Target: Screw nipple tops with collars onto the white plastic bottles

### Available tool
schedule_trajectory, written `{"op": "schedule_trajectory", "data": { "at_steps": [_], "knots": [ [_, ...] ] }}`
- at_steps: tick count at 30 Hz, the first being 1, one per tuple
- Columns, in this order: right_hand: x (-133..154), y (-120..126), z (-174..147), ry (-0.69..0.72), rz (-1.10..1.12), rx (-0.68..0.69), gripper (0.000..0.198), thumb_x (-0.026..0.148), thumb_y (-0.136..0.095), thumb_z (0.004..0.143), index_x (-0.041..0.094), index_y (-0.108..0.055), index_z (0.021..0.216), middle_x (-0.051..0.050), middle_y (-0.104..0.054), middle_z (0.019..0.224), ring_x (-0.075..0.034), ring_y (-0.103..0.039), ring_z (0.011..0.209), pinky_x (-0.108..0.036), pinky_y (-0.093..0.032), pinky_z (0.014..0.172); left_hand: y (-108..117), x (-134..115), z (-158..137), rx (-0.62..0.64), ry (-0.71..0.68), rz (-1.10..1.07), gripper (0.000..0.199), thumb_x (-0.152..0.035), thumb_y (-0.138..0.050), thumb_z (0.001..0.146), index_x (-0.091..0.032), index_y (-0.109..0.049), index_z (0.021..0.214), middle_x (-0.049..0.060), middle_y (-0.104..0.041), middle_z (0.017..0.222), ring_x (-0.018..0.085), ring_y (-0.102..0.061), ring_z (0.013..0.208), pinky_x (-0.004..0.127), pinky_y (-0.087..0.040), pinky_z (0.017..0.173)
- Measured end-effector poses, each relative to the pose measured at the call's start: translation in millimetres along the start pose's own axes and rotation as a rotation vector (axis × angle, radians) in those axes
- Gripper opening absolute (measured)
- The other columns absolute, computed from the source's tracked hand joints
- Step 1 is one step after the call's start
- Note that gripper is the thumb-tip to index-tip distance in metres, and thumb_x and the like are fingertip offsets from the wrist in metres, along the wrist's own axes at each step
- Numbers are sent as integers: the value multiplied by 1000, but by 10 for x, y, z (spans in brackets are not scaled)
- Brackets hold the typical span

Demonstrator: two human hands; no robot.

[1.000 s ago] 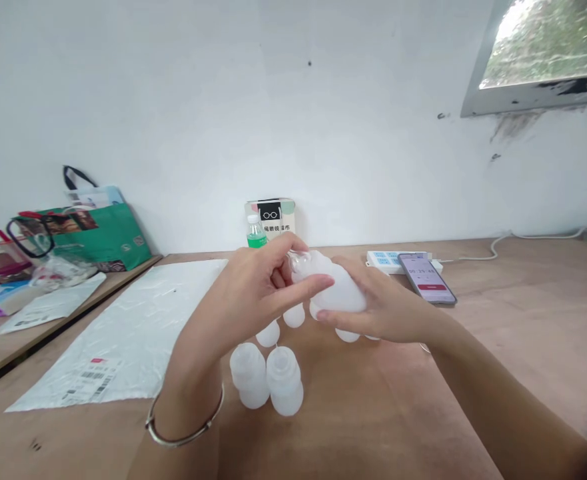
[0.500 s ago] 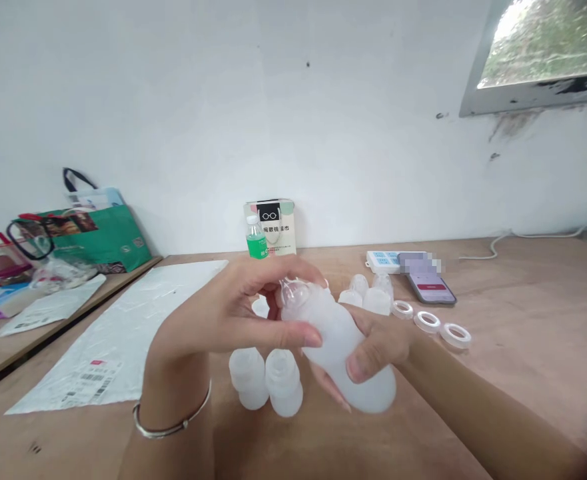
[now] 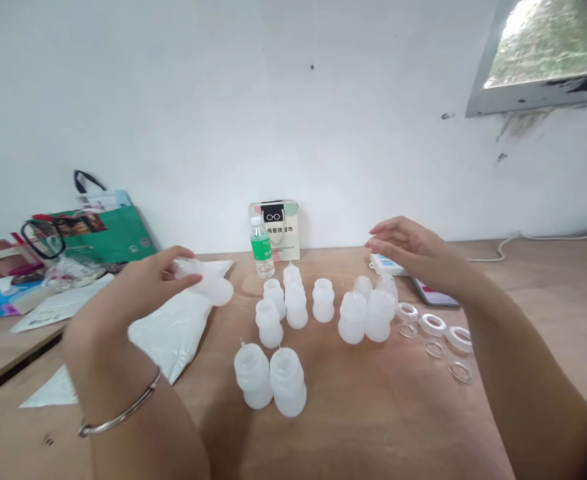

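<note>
My left hand (image 3: 173, 267) grips a frosted white baby bottle (image 3: 216, 291) by its clear top, tilted over the white mailer bag (image 3: 173, 333). Fingers stretched, my right hand (image 3: 410, 243) hovers holding nothing near the white box with blue labels (image 3: 388, 265). Two frosted bottles, a left one (image 3: 253, 377) and a right one (image 3: 288, 383), stand at the front. Further back are several more, among them a lone open-necked bottle (image 3: 323, 301) and a pair beside it (image 3: 353, 319). Clear domed caps (image 3: 387, 285) show behind that pair.
White rings (image 3: 432, 325) and clear rings (image 3: 460, 371) lie at the right. A phone (image 3: 436, 293) is partly behind my right forearm. A water bottle (image 3: 262, 248) and paper bag (image 3: 286, 233) stand at the back. A green bag (image 3: 118, 233) is at the left.
My hands, both on the bottle before, have parted. My left hand has carried the bottle left over the mailer bag; my right hand has let go and moved right and up.
</note>
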State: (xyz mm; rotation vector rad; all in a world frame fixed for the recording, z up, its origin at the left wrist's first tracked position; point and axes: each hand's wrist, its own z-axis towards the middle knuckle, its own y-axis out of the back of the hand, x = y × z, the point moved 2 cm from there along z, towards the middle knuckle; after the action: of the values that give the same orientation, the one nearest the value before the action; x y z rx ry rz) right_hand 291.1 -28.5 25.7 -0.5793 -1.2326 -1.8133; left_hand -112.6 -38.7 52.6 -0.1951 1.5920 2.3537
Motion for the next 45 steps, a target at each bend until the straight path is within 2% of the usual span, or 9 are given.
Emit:
{"op": "schedule_trajectory", "data": {
  "at_steps": [5,10,17,21,26,31,34,41,45],
  "knots": [
    [-607,247,172,-245,-490,150,36,52,-55,81,25,-58,105,-8,-67,105,-25,-64,83,-38,-49,69,-437,104,414,217,92,66,53,-47,-62,69,-24,-60,117,4,-70,91,25,-67,84,30,-50,73],
    [-1129,281,179,-351,-581,232,5,24,-65,66,22,-61,67,-8,-68,76,-25,-61,68,-36,-43,60,-674,107,547,348,68,41,64,-41,-63,70,-21,-52,130,7,-66,121,26,-64,106,27,-50,84],
    [-1477,-41,-129,-322,-560,327,18,23,-70,56,22,-61,72,-5,-64,74,-25,-62,67,-34,-42,58,-890,215,630,524,147,18,61,-35,-66,83,-17,-42,136,9,-67,109,20,-67,85,37,-54,78],
    [-1612,-143,-192,-274,-565,289,24,23,-71,55,23,-55,73,-7,-64,85,-27,-62,74,-34,-43,60,-941,154,631,590,194,-22,51,-34,-61,89,-18,-43,134,10,-61,114,20,-65,91,38,-56,78],
    [-1666,-165,-202,-281,-553,309,16,19,-62,60,24,-48,64,-3,-62,66,-24,-60,65,-32,-40,57,-936,77,587,651,252,-70,44,-34,-65,86,-15,-52,124,12,-59,122,21,-64,98,36,-57,77],
    [-1637,-130,-204,-275,-495,251,20,14,-60,58,25,-46,51,-5,-61,58,-23,-56,59,-34,-36,55,-814,49,556,585,231,-58,83,-56,-74,60,-20,-48,131,12,-64,124,30,-62,111,31,-53,80],
    [-1611,-56,-205,-270,-435,182,24,15,-65,56,25,-46,46,-4,-57,54,-23,-54,55,-34,-36,53,-654,-24,488,500,208,-41,96,-63,-71,59,-21,-39,139,12,-65,123,31,-62,112,35,-49,89],
    [-1453,243,-267,-237,-265,-17,29,48,-64,74,28,-52,57,-5,-56,61,-22,-53,59,-36,-39,55,-295,-238,256,303,195,-56,86,-71,-60,69,-24,-37,137,13,-58,129,30,-60,111,41,-47,93],
    [-1101,251,-418,-147,150,55,38,63,-63,73,28,-55,62,0,-47,58,-13,-42,49,-32,-30,48,-176,-429,129,153,60,-125,69,-67,-60,75,-24,-47,127,12,-65,116,29,-62,105,43,-49,91]
  ]
}}
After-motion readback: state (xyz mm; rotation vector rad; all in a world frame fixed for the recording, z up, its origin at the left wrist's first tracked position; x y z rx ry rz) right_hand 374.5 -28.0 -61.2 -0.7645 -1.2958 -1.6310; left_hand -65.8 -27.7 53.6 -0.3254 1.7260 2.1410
